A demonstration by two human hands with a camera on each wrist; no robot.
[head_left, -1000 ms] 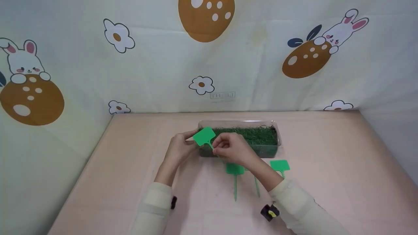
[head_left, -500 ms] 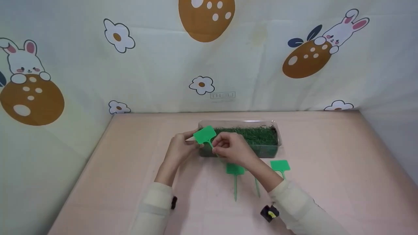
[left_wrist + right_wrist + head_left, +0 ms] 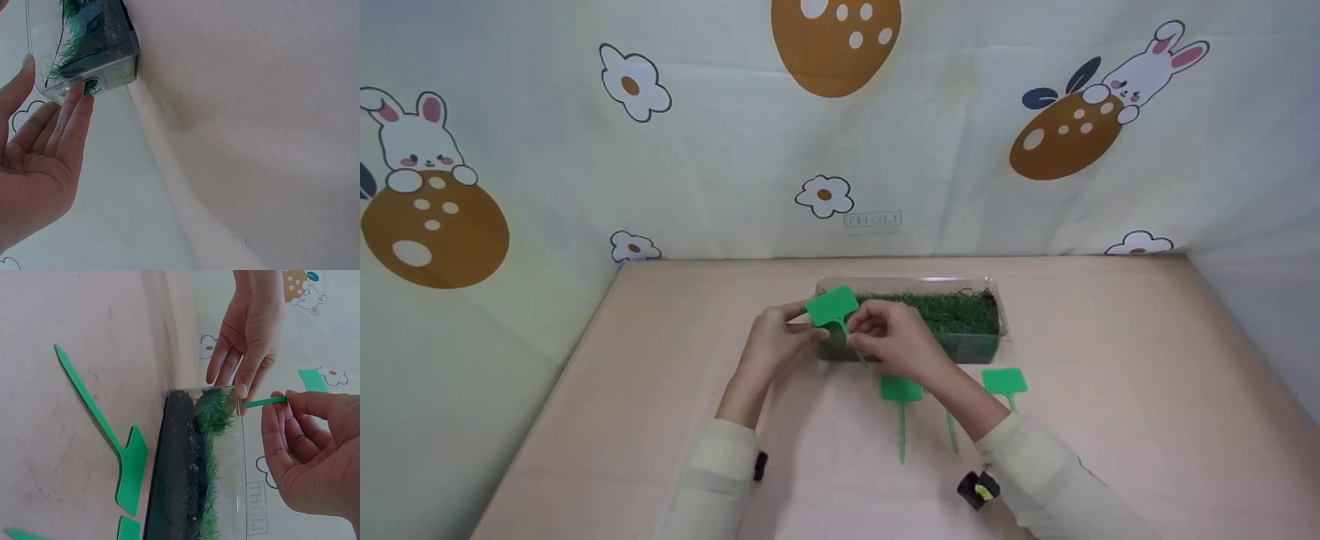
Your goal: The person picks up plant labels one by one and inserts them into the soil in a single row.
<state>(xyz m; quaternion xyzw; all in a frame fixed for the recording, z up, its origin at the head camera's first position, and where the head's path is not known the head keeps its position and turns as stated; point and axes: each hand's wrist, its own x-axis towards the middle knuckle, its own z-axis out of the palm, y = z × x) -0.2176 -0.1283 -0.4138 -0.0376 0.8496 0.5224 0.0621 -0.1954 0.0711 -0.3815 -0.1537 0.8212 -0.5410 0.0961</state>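
Note:
My right hand (image 3: 896,341) pinches the stem of a green plastic plant label (image 3: 832,306) between thumb and fingertips. The label's flat head tilts up to the left, and its stem (image 3: 263,402) points to the planter's left end in the right wrist view. A clear plastic planter box (image 3: 975,351) with green grass and dark soil stands on the table. At its left end, my left hand (image 3: 50,140) has nearly straight fingers against the end wall and the thumb at the rim. More green plant labels (image 3: 900,388) lie in front, partly under my right forearm.
The pink tabletop (image 3: 675,322) reaches back to a fabric screen (image 3: 720,150) printed with rabbits and flowers. Another green label (image 3: 1003,380) lies on the right, its stem partly hidden by my sleeve.
My right hand has lifted slightly, and the held label has shifted a little up and to the right. My left hand, the planter and the labels on the table look unmoved.

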